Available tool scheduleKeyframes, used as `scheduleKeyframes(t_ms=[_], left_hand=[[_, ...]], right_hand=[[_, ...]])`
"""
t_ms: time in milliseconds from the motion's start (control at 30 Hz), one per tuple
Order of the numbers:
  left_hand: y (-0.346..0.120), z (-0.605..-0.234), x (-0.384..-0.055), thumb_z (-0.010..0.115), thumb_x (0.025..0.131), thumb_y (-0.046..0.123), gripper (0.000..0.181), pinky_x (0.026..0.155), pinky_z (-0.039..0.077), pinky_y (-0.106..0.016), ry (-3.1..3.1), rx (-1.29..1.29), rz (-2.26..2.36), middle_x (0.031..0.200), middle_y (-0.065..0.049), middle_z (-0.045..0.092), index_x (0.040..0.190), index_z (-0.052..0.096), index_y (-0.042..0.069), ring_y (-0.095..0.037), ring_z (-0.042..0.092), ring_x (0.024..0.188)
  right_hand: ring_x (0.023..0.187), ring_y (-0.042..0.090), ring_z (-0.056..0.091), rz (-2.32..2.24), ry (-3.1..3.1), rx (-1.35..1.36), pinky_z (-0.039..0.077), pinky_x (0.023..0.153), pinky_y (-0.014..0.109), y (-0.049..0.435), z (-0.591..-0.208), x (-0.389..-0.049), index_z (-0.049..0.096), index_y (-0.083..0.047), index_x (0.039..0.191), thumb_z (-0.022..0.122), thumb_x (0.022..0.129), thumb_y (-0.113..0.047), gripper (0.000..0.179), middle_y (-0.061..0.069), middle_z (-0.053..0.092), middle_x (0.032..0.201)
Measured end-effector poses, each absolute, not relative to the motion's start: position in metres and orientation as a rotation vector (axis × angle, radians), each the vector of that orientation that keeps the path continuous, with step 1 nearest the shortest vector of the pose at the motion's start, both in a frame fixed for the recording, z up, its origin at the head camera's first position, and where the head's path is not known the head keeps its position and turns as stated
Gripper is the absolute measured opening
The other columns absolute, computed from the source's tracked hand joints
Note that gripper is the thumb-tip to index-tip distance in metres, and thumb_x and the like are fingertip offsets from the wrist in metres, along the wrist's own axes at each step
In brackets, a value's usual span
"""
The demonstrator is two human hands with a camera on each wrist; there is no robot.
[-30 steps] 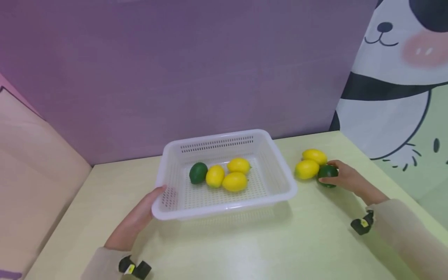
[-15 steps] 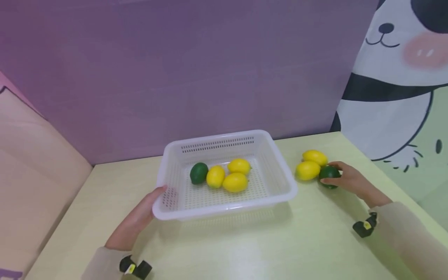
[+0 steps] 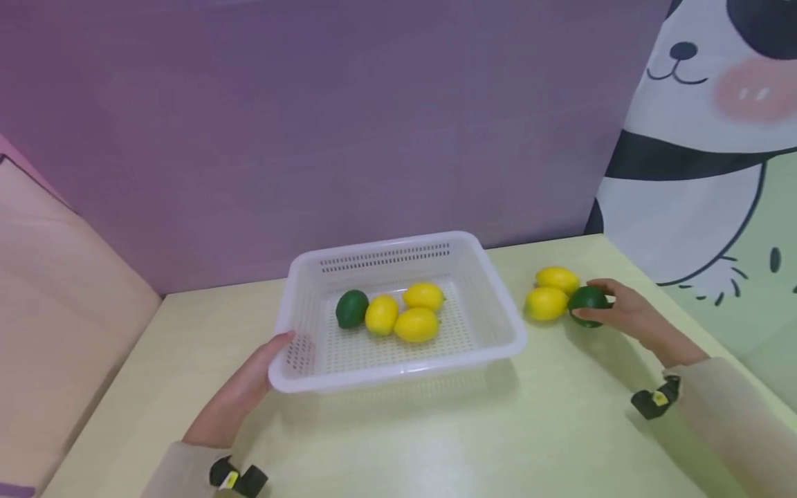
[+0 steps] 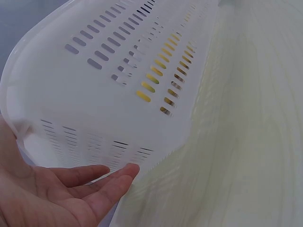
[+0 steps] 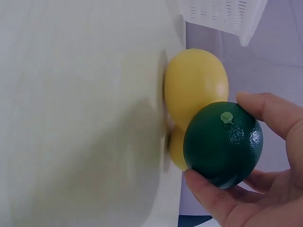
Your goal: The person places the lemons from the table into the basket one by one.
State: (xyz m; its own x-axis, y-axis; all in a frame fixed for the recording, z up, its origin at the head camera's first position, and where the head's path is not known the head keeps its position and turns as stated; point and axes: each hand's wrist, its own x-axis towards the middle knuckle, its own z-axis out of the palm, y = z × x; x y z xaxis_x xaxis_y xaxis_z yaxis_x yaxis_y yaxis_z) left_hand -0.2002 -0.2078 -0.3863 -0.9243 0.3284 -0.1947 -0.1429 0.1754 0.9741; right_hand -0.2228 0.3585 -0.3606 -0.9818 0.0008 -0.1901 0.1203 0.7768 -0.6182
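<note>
My left hand (image 3: 252,377) holds the left end of a white plastic basket (image 3: 398,370), thumb at the rim. Its fingers (image 4: 113,187) lie along the slotted end wall in the left wrist view. Inside the basket are a dark green lime (image 3: 352,309) and three yellow lemons (image 3: 417,325). Over on the right, my right hand (image 3: 635,315) pinches another dark green lime (image 5: 222,144) between thumb and fingers, a little above the table. Close beside this lime, two more lemons (image 3: 546,303) rest against each other on the tabletop.
The pale wooden table (image 3: 398,443) backs onto a purple wall panel (image 3: 373,138). A beige panel (image 3: 62,311) stands along the left side. To the right is a wall with a panda picture (image 3: 691,207). Each wrist wears a black strap with a small device.
My right hand has raised the lime slightly off the table, beside the two lemons. The left hand and the basket have stayed in place.
</note>
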Motion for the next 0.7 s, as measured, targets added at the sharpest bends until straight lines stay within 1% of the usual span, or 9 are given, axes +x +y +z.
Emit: scheduleKeyframes(t_ms=[100, 233, 300, 433, 467, 600, 700], left_hand=[[-0.208, -0.387, -0.201, 0.026, 0.101, 0.042, 0.063, 0.105, 0.024, -0.057, 2.094, 0.184, 1.8, 0.143, -0.028, 0.034, 0.15, 0.014, 0.004, -0.038, 0.044, 0.125], [-0.209, -0.388, -0.201, 0.027, 0.101, 0.043, 0.063, 0.104, 0.026, -0.057, 2.105, 0.161, 1.797, 0.141, -0.028, 0.037, 0.15, 0.016, 0.005, -0.037, 0.047, 0.122], [-0.209, -0.389, -0.201, 0.026, 0.101, 0.043, 0.062, 0.105, 0.024, -0.056, 2.106, 0.168, 1.792, 0.143, -0.026, 0.035, 0.15, 0.015, 0.006, -0.037, 0.044, 0.125], [-0.209, -0.388, -0.201, 0.025, 0.101, 0.043, 0.062, 0.105, 0.024, -0.053, 2.108, 0.192, 1.788, 0.146, -0.025, 0.032, 0.151, 0.012, 0.008, -0.037, 0.039, 0.128], [-0.209, -0.388, -0.2, 0.025, 0.101, 0.043, 0.062, 0.106, 0.023, -0.054, 2.105, 0.196, 1.791, 0.146, -0.025, 0.032, 0.151, 0.012, 0.008, -0.038, 0.039, 0.128], [-0.209, -0.387, -0.201, 0.025, 0.101, 0.043, 0.062, 0.105, 0.026, -0.053, 2.105, 0.205, 1.787, 0.145, -0.026, 0.033, 0.151, 0.013, 0.007, -0.037, 0.042, 0.126], [-0.209, -0.388, -0.2, 0.025, 0.101, 0.043, 0.061, 0.101, 0.031, -0.046, 2.124, 0.22, 1.781, 0.142, -0.026, 0.035, 0.151, 0.014, 0.008, -0.033, 0.047, 0.12]], right_hand=[[0.12, 0.051, 0.034, -1.004, 2.798, 0.077, 0.037, 0.093, 0.061, 0.358, -0.356, -0.223, 0.019, 0.012, 0.142, 0.063, 0.088, -0.045, 0.09, 0.039, 0.024, 0.139], [0.117, 0.048, 0.039, -1.032, 2.803, 0.057, 0.04, 0.091, 0.057, 0.356, -0.351, -0.225, 0.019, 0.012, 0.142, 0.062, 0.089, -0.043, 0.088, 0.037, 0.028, 0.139], [0.115, 0.046, 0.042, -1.041, 2.803, 0.056, 0.043, 0.09, 0.054, 0.355, -0.35, -0.227, 0.019, 0.011, 0.142, 0.063, 0.089, -0.042, 0.087, 0.036, 0.03, 0.138], [0.112, 0.045, 0.045, -1.049, 2.818, 0.033, 0.045, 0.086, 0.048, 0.354, -0.346, -0.228, 0.02, 0.011, 0.142, 0.063, 0.089, -0.041, 0.085, 0.035, 0.032, 0.137], [0.112, 0.045, 0.045, -1.051, 2.82, 0.027, 0.045, 0.086, 0.048, 0.353, -0.345, -0.228, 0.02, 0.011, 0.142, 0.062, 0.089, -0.04, 0.085, 0.035, 0.032, 0.137], [0.113, 0.046, 0.044, -1.058, 2.821, 0.023, 0.043, 0.089, 0.051, 0.349, -0.341, -0.228, 0.02, 0.011, 0.142, 0.062, 0.09, -0.04, 0.084, 0.035, 0.031, 0.138], [0.114, 0.046, 0.043, -1.062, 2.812, 0.037, 0.042, 0.091, 0.054, 0.347, -0.339, -0.229, 0.02, 0.01, 0.143, 0.062, 0.089, -0.042, 0.086, 0.034, 0.03, 0.139]])
